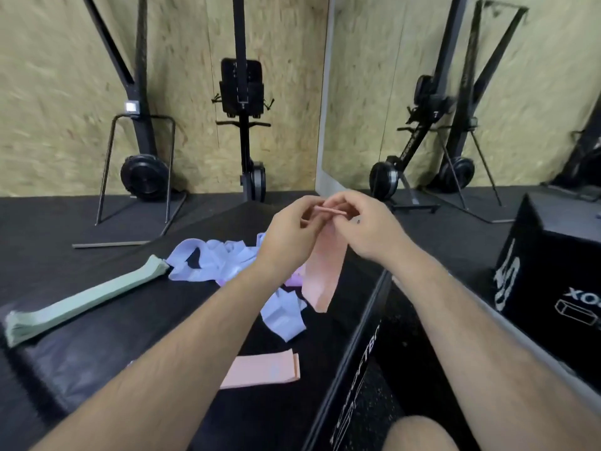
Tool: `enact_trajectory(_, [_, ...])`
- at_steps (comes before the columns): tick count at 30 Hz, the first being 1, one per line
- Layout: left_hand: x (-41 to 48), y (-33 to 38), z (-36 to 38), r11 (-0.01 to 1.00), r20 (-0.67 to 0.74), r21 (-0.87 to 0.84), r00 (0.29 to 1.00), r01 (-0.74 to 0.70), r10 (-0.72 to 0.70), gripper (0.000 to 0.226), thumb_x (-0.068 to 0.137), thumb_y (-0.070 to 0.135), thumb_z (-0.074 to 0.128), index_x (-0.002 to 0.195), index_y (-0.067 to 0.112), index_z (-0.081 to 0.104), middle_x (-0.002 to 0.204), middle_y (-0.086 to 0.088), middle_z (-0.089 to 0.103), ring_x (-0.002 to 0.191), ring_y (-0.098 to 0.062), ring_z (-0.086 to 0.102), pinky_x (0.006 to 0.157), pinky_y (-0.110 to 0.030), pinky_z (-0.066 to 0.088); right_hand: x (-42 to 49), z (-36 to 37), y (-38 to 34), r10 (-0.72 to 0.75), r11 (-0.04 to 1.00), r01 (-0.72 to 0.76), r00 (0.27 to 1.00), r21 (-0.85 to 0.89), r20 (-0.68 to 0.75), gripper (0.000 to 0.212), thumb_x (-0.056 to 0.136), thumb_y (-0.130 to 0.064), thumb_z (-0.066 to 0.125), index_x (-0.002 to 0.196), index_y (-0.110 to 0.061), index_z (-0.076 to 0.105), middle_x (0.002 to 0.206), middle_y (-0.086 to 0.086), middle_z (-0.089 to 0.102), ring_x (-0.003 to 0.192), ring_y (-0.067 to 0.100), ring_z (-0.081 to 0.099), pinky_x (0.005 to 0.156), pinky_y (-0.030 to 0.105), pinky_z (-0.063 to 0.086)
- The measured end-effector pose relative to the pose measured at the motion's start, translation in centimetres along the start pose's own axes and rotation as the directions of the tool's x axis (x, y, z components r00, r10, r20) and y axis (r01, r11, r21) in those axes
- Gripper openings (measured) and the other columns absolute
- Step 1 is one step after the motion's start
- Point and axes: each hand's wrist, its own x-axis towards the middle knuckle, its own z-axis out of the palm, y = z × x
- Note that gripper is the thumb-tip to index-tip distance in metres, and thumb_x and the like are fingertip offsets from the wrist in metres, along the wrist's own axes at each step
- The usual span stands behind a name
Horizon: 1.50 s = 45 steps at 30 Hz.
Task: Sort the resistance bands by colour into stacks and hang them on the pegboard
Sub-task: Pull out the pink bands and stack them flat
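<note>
up close, both hands meet above a black padded box (156,323), working the same pink band (325,275). the left hand (289,236) has its fingers curled in and pinches the band's top fold from the left. the right hand (367,229) pinches that fold from the right, thumb and fingertips closed on it. the fold shows as a thin pink line between the two hands, and the rest of the band hangs straight down from it. its lower end is over the box top, though i cannot tell whether it touches. on the box, at the left, a stack of green bands (84,301) lies flat and long, running from the near left corner toward the middle. its far end touches a tangled heap of pale blue bands (208,262), which passes under the left forearm and comes out again nearer the person. a scrap of lilac band (294,280) shows between the heap and the hanging pink one. closer in, a second pink band (263,369) lies flat on the box, apart from the heap. a second black box (553,262) with white print stands to the right across a strip of floor. black exercise machines (242,92) stand along the chipboard wall (48,76), and a mirror (471,76) on the right repeats them.
</note>
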Motion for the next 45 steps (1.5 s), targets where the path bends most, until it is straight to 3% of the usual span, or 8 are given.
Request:
enact_trajectory(3, [1.7, 3.8, -1.4, 1.000, -0.075, -0.002, 0.997, -0.029, 0.029, 0.012, 0.097, 0.031, 0.061, 0.086, 0.036, 0.063, 0.077, 0.014, 0.065, 0.068, -0.009, 0.062, 0.056, -0.021, 0.045, 1.3, -3.5, -2.8, -0.025, 0.996, 0.034, 0.995, 0.085, -0.100, 0.012, 0.094, -0.013, 0.065, 0.100, -0.023, 0.066, 0.084, -0.006, 0.067, 0.068, -0.001, 0.056, 0.065, 0.013, 0.043])
enact_trajectory(8, [1.7, 9.4, -3.8, 0.992, -0.164, -0.025, 0.979, -0.125, 0.119, 0.021, 0.094, 0.029, 0.067, 0.076, 0.032, 0.057, 0.083, 0.000, 0.061, 0.071, -0.017, 0.060, 0.061, -0.029, 0.050, 1.5, -6.6, -6.8, 0.022, 0.952, 0.018, 0.991, 0.306, -0.128, 0.009, 0.094, -0.015, 0.066, 0.101, -0.020, 0.068, 0.090, 0.001, 0.072, 0.077, 0.009, 0.063, 0.072, 0.029, 0.053])
enact_trajectory(12, [-0.6, 12.0, -6.2, 0.990, -0.162, 0.007, 0.977, -0.140, 0.139, 0.018, 0.093, 0.032, 0.068, 0.078, 0.028, 0.059, 0.076, 0.008, 0.058, 0.062, -0.004, 0.052, 0.056, -0.015, 0.039, -0.2, -6.2, -8.9, 0.014, 0.943, 0.028, 0.993, 0.332, -0.121, 0.005, 0.100, -0.022, 0.062, 0.100, -0.023, 0.067, 0.091, -0.002, 0.074, 0.083, 0.012, 0.068, 0.075, 0.034, 0.055])
enact_trajectory(21, [-9.1, 11.1, -11.5, 0.998, -0.115, 0.014, 0.991, -0.066, 0.067, 0.013, 0.093, 0.031, 0.069, 0.084, 0.022, 0.068, 0.062, 0.016, 0.063, 0.056, -0.002, 0.057, 0.053, -0.017, 0.044, -7.6, 1.5, -12.4, 0.071, 0.848, -0.095, 0.995, 0.521, 0.067, 0.021, 0.101, -0.035, 0.061, 0.113, -0.019, 0.061, 0.103, 0.001, 0.076, 0.098, 0.021, 0.073, 0.093, 0.051, 0.057])
enact_trajectory(29, [-16.5, 4.7, -13.9, 0.983, -0.115, 0.040, 0.978, 0.179, -0.174, 0.017, 0.094, 0.037, 0.067, 0.090, 0.020, 0.068, 0.076, 0.002, 0.067, 0.056, -0.003, 0.057, 0.052, -0.022, 0.048, -12.2, 10.1, -11.2, 0.127, 0.937, -0.187, 0.969, 0.294, 0.212, 0.032, 0.102, -0.047, 0.054, 0.094, -0.018, 0.066, 0.079, -0.001, 0.072, 0.073, 0.004, 0.060, 0.073, 0.025, 0.048])
enact_trajectory(33, [-18.7, 2.1, -14.3, 0.970, -0.095, 0.058, 0.968, 0.238, -0.231, 0.016, 0.096, 0.034, 0.063, 0.090, 0.020, 0.067, 0.073, -0.010, 0.063, 0.052, -0.006, 0.056, 0.049, -0.021, 0.043, -12.5, 11.4, -10.6, 0.114, 0.965, -0.176, 0.950, 0.196, 0.291, 0.029, 0.100, -0.045, 0.058, 0.093, -0.018, 0.067, 0.057, -0.022, 0.056, 0.056, -0.004, 0.049, 0.059, 0.015, 0.038])
enact_trajectory(38, [-19.9, -2.2, -14.3, 0.929, -0.132, -0.056, 0.920, 0.365, -0.369, 0.013, 0.096, 0.028, 0.062, 0.089, 0.017, 0.065, 0.074, 0.005, 0.065, 0.057, -0.011, 0.061, 0.060, -0.030, 0.048, -11.6, 12.8, -9.0, 0.156, 0.971, -0.217, 0.896, 0.104, 0.416, 0.035, 0.093, -0.053, 0.066, 0.087, -0.018, 0.065, 0.047, -0.017, 0.039, 0.046, 0.002, 0.037, 0.051, 0.016, 0.030])
enact_trajectory(45, [-20.4, -9.1, -14.7, 0.878, -0.221, -0.078, 0.850, 0.472, -0.477, 0.009, 0.093, 0.021, 0.065, 0.086, 0.016, 0.067, 0.073, 0.007, 0.062, 0.058, -0.007, 0.051, 0.053, -0.014, 0.042, -8.8, 17.7, -5.6, 0.221, 0.963, -0.270, 0.802, 0.007, 0.554, 0.032, 0.091, -0.044, 0.070, 0.094, -0.012, 0.070, 0.060, -0.013, 0.058, 0.053, 0.002, 0.053, 0.061, 0.022, 0.043])
